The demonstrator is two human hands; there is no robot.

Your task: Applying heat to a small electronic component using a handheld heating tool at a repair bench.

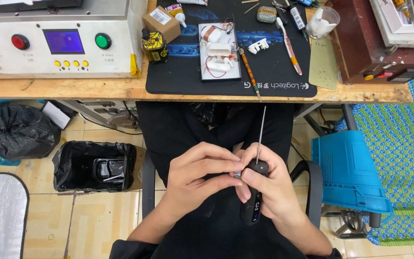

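Holding a black soldering iron [254, 196] over the lap, below the desk's [73, 88] front edge, the right hand [269, 189] wraps its handle; left hand [198, 172] fingertips pinch its collar. Opened white earbud case [219, 56] waits on the black mat [274, 67], seemingly unfinished.

We see a black soldering iron [253, 199] with a long thin metal tip pointing up, held upright near our lap, centre of the scene.
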